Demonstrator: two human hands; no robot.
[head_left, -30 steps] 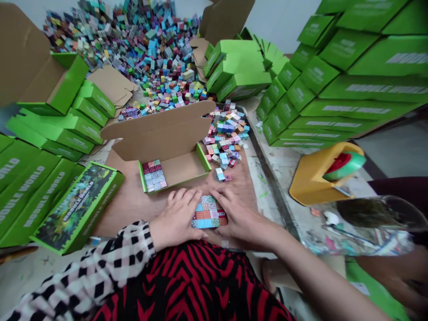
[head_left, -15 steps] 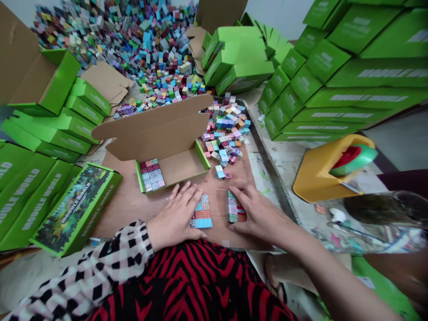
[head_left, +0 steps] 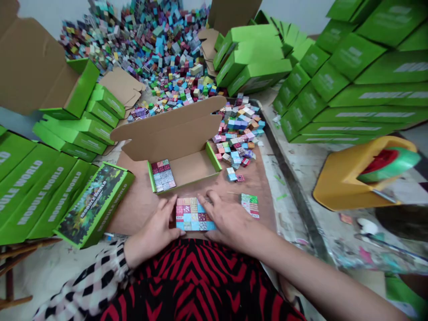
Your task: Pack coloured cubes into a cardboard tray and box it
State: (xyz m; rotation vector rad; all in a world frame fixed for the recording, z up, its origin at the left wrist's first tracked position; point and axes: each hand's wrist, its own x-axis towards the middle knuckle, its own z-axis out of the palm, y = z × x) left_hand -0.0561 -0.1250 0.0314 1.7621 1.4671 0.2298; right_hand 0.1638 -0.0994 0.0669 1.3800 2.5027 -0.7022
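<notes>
A flat block of small patterned cubes (head_left: 191, 215) lies on the brown board in front of me, its cubes pressed side by side. My left hand (head_left: 152, 229) grips the left end between thumb and fingers. At the right end, my right hand (head_left: 230, 218) has its thumb and fingers around the cubes and hides some of them. A smaller group of cubes (head_left: 250, 206) with green and red faces sits apart, right of that hand. Just beyond stands an open green box (head_left: 187, 182), with patterned cubes (head_left: 163, 175) packed in its left end.
Loose cubes (head_left: 239, 129) spill behind the box, below a large heap (head_left: 160, 44). Closed green boxes (head_left: 95, 205) stand on the left, and stacked boxes (head_left: 351, 89) on the right. A yellow tape dispenser (head_left: 337, 178) is beyond the metal edge (head_left: 294, 183).
My right hand has left the smaller cube group and moved left onto the larger block. My left hand has slid to that block's left end, uncovering more cubes. The view has shifted slightly.
</notes>
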